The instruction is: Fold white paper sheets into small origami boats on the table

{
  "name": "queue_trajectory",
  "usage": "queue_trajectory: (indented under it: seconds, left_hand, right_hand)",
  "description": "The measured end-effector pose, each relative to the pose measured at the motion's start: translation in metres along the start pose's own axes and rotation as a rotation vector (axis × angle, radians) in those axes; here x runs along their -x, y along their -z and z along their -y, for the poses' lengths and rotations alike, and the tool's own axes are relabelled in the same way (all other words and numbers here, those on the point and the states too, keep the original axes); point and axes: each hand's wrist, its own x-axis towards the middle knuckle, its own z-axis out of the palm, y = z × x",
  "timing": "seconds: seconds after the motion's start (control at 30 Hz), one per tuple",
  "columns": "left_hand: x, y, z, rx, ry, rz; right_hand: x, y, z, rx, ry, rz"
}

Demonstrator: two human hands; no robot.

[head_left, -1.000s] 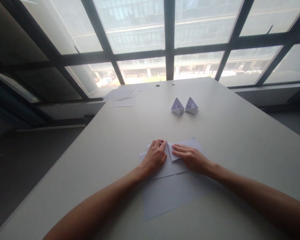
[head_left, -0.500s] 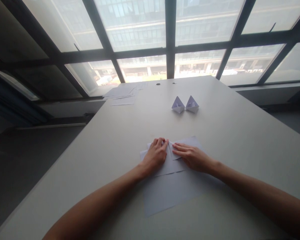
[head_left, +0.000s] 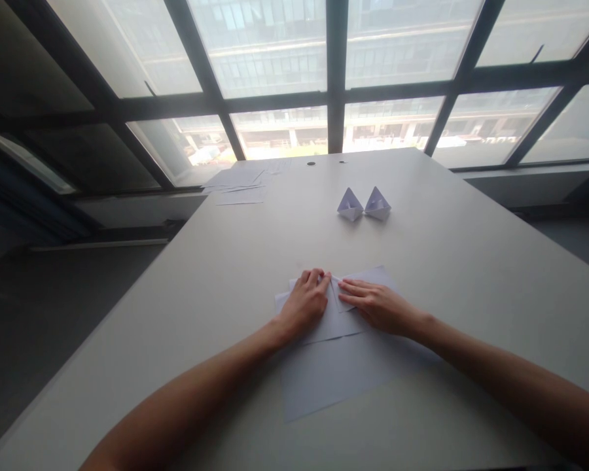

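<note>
A white sheet of paper (head_left: 331, 326), with its upper right corner folded down into a flap (head_left: 343, 303), lies on top of other white sheets (head_left: 336, 379). My left hand (head_left: 307, 299) is closed on the upper left of this folded sheet, its fingers curled and the index fingertip at the top of the fold. Flat across the flap rests my right hand (head_left: 373, 303), fingers stretched out and pressing on the paper. What lies beneath both palms is hidden. Farther off, a folded paper boat (head_left: 350, 205) stands beside a second paper boat (head_left: 377, 205).
The white table (head_left: 201, 288) runs away toward large windows with dark frames (head_left: 336, 65). Several loose paper sheets (head_left: 240, 180) lie at its far left edge. Two small round fittings, one a dark cable hole (head_left: 311, 163), sit near the far end.
Both hands keep nearly the same place on the folded paper. The view has shifted very slightly; nothing else visibly differs.
</note>
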Motion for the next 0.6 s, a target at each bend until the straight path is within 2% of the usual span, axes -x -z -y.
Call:
queue_trajectory:
  seconds: [0.6]
  left_hand:
    - [0.001,-0.0003,0.0017,0.01,-0.05,-0.026]
  right_hand:
    - [-0.0014,0.0015,0.0012,0.084,0.027,0.014]
